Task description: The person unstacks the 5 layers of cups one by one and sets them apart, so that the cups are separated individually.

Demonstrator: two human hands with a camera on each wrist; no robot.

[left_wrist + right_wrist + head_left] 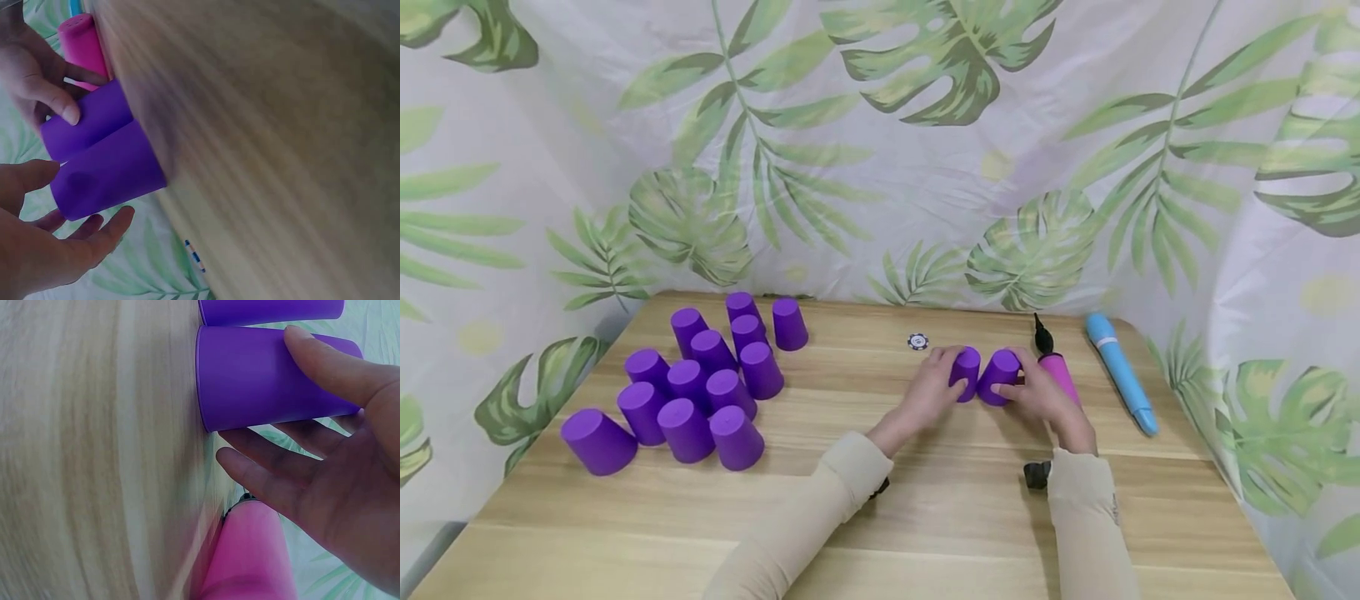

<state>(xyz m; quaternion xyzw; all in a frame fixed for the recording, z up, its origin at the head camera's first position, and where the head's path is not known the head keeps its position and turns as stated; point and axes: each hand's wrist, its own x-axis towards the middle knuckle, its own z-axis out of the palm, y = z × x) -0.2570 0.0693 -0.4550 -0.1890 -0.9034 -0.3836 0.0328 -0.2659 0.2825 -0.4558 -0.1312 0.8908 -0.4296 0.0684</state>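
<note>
Two purple plastic cups stand upside down side by side on the table, the left cup (967,375) next to the right cup (997,379). My left hand (931,385) reaches around the left cup, its thumb at the near side near the closed end. In the left wrist view its lower fingers curve loosely, slightly apart from the cup wall. My right hand (1041,392) holds the right cup, with the thumb (312,353) across its wall and other fingers along the far side. Both rims appear at table level, close together.
Several more upside-down purple cups (688,429) stand grouped on the table's left. A poker chip (917,342) lies behind the held cups. A pink balloon pump (1059,377) with black nozzle lies right of my right hand, and a blue tube-shaped object (1122,375) beyond it.
</note>
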